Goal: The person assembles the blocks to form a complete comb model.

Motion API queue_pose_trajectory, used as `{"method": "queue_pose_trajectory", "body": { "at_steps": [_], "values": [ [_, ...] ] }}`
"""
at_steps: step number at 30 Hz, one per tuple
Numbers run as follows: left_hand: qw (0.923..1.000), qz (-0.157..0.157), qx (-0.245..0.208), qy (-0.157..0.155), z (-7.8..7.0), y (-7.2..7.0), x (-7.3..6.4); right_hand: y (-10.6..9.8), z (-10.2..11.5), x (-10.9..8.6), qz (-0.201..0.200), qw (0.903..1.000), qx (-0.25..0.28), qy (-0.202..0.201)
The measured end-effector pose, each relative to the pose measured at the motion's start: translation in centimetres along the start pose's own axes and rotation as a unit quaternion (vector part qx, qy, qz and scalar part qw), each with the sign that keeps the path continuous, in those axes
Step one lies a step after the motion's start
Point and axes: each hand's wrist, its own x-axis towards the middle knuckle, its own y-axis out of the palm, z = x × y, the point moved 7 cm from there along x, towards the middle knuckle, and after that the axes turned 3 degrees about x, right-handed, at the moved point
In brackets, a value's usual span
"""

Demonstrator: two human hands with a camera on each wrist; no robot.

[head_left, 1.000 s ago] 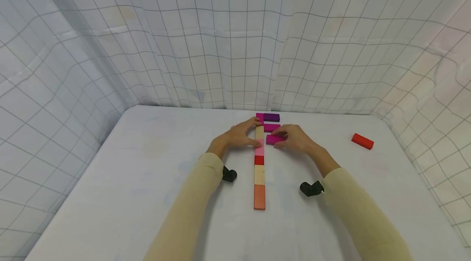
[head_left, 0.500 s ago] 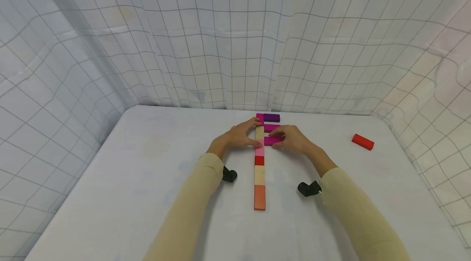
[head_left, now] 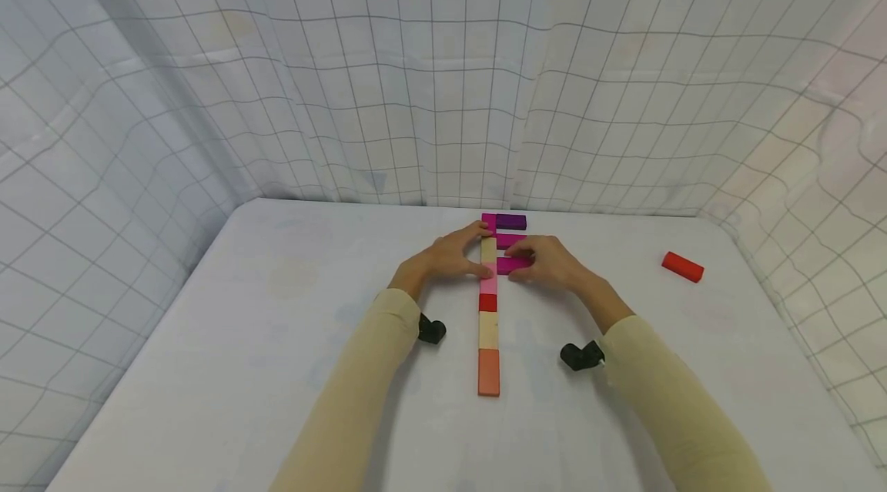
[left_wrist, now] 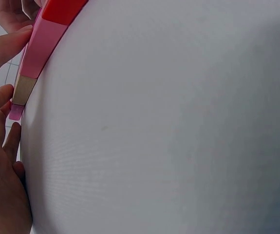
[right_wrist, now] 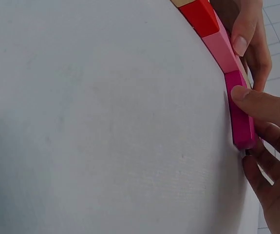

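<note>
In the head view a straight column of blocks runs down the table: a magenta block [head_left: 489, 218], a wooden block [head_left: 488, 250], a pink block [head_left: 488, 287], a red block [head_left: 488, 302], another wooden block [head_left: 488, 330] and an orange block [head_left: 488, 373]. My left hand [head_left: 446, 255] lies along its left side, thumb on the pink block and a fingertip on the far magenta block. With thumb and fingers my right hand [head_left: 552, 262] pinches a magenta bar [right_wrist: 241, 122], whose end meets the pink block. Beyond it, a second magenta bar [head_left: 510, 241] and a purple bar [head_left: 511, 222] also jut rightward.
A loose red block [head_left: 682, 266] lies far right on the white table [head_left: 229, 369]. Grid-patterned curtains [head_left: 450, 92] enclose the back and sides. Black wrist-worn devices, the left one [head_left: 433, 331] and right one [head_left: 582, 356], hang below the wrists.
My right hand has moved slightly left with the magenta bar, closing the small gap to the column. The left hand has stayed in place.
</note>
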Motion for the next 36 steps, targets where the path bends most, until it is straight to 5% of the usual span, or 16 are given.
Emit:
{"method": "queue_pose_trajectory", "body": {
  "at_steps": [13, 36],
  "values": [
    [1.0000, 0.003, 0.003, -0.006, 0.1, -0.1, -0.2, -2.8, -1.7, -1.3, -0.023, 0.9996, 0.017, 0.007],
    [1.0000, 0.004, -0.001, 0.009, -0.2, 0.0, -0.2, -10.8, -7.6, -9.3, -0.069, 0.9952, -0.013, 0.067]
  ]
}}
